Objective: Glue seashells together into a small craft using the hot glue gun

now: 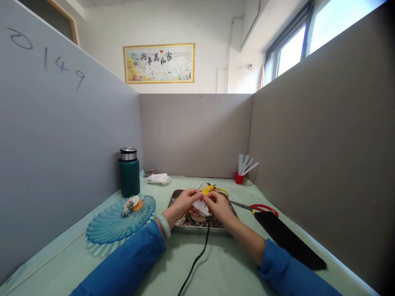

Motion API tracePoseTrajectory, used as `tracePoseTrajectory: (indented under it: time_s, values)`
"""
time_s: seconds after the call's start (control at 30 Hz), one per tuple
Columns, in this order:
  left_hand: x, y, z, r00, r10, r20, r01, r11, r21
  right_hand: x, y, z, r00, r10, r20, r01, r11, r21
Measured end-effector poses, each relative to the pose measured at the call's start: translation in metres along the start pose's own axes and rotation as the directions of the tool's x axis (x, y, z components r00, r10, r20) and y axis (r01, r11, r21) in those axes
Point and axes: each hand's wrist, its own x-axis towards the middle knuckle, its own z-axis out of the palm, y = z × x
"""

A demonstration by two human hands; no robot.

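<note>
My left hand and my right hand meet above a metal tray. Both hands have their fingers pinched together, nearly touching each other. Whatever sits between the fingertips is too small and covered to name; a bit of red shows there. Just behind the fingertips is a yellow tool, apparently a glue gun, partly hidden by my hands. Shells and a white piece lie in the tray under my hands. A black cord runs from the tray toward me.
Left stands a blue scalloped plate with a small shell cluster, beside a green bottle. Tissue lies behind. Right are red-handled scissors, a black flat piece and a red cup of white sticks. Grey partitions enclose the table.
</note>
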Motion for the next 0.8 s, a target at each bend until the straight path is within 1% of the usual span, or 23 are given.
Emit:
tracePoseTrajectory:
  time_s: [0.2,0.8]
  values:
    - [0.0013,-0.0024,-0.0011,1.000,0.021,-0.005,-0.021,1.000,-0.022,-0.0005,-0.0020,0.0000,1.000,0.010,-0.011,-0.010,1.000,0.027]
    - [0.0044,-0.0068,-0.0036,1.000,0.003,0.006,-0.003,1.000,-0.027,-0.0013,-0.0032,-0.0004,1.000,0.018,0.019,-0.019,0.998,0.055]
